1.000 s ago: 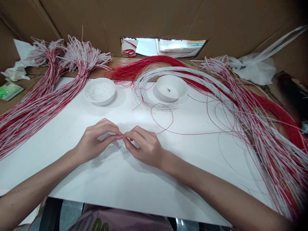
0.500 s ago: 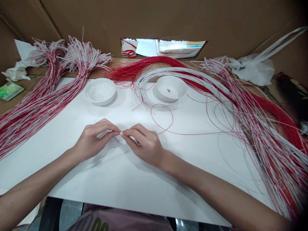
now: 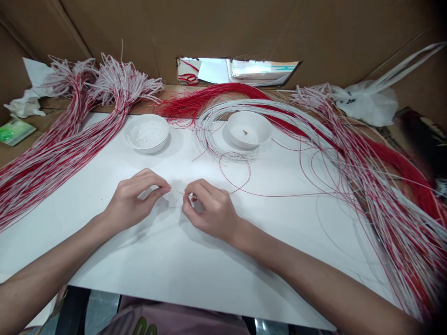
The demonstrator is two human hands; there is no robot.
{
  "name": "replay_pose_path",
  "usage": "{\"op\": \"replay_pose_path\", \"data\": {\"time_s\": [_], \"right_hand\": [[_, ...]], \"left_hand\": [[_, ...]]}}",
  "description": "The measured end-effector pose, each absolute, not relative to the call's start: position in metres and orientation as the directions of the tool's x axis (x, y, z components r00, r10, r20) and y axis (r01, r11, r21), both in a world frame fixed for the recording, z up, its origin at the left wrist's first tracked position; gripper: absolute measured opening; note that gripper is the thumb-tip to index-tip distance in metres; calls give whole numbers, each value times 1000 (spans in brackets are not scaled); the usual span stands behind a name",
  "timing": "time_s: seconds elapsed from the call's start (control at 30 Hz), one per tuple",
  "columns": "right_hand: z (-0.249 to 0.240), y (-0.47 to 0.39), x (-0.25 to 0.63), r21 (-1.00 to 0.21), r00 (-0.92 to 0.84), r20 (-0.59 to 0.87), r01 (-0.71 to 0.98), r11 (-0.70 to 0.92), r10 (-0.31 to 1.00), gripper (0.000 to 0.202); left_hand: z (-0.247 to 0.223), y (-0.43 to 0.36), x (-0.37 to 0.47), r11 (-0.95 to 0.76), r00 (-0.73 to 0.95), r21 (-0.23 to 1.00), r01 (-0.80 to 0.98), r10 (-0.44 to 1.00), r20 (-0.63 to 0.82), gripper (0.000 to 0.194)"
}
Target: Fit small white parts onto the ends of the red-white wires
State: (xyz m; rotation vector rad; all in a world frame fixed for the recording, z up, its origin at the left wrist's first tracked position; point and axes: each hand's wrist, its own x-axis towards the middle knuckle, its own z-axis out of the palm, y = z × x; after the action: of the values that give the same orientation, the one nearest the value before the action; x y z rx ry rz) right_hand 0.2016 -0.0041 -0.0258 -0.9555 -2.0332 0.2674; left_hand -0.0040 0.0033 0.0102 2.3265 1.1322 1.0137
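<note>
My left hand [image 3: 134, 197] is over the white tabletop with thumb and index fingertips pinched together; whatever lies between them is too small to make out. Across a small gap, my right hand [image 3: 211, 207] pinches a thin wire [image 3: 180, 192], whose end points toward my left fingertips. A thin red strand [image 3: 279, 196] runs from near my right hand to the right. Beyond my left hand is a white bowl [image 3: 147, 135] of small white pieces. Another white bowl [image 3: 249, 130], with a tiny dark item inside, stands beyond my right hand.
Bundles of red and white strands [image 3: 87, 125] lie at the left, and more strands [image 3: 370, 172] spread along the right. Red strands [image 3: 216, 95] lie behind the bowls. A clear plastic bag [image 3: 370, 104] sits at the back right, before cardboard walls [image 3: 335, 42].
My fingertips, nearly touching before, have moved apart. My left hand has shifted slightly left and up, my right fingertips to the right, and the thin wire end now shows between them.
</note>
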Motion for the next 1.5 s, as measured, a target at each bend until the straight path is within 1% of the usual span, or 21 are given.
{"op": "replay_pose_path", "data": {"time_s": [0.2,0.33,0.43,0.53,0.67,0.83,1.03,1.13,1.23,1.33,1.4,1.5], "right_hand": [[-24,-2,201,-529,-270,569,603,598,776,10],[-24,-2,201,-569,-275,544,573,590,792,10],[-25,-2,201,-584,-289,539,548,599,791,10],[-26,-2,201,-582,-325,551,510,634,768,10],[-27,-1,202,-556,-381,576,466,688,724,10],[-27,-1,203,-552,-426,573,431,714,700,13],[-27,0,203,-546,-424,588,420,725,689,15],[-27,1,202,-561,-402,574,442,700,714,14],[-28,1,202,-583,-385,562,444,680,732,14],[-28,1,202,-588,-382,570,429,686,727,15],[-28,1,202,-587,-381,571,428,687,727,15],[-28,1,202,-582,-381,566,443,682,731,13]], "left_hand": [[13,6,-7,-592,401,522,614,804,439,9],[9,7,-6,-581,424,530,618,814,398,9],[6,7,-6,-577,421,536,617,817,394,8],[4,6,-6,-516,366,570,639,856,365,6],[2,5,-6,-424,305,630,650,905,295,9],[0,5,-7,-346,242,719,603,938,248,18],[1,6,-9,-348,230,760,548,937,263,7],[2,7,-10,-385,238,729,566,923,303,5],[4,8,-11,-477,302,652,589,879,370,8],[6,8,-11,-522,360,594,612,853,379,11],[7,7,-11,-537,376,581,612,843,384,11],[8,7,-10,-540,346,587,603,840,417,12]]}}
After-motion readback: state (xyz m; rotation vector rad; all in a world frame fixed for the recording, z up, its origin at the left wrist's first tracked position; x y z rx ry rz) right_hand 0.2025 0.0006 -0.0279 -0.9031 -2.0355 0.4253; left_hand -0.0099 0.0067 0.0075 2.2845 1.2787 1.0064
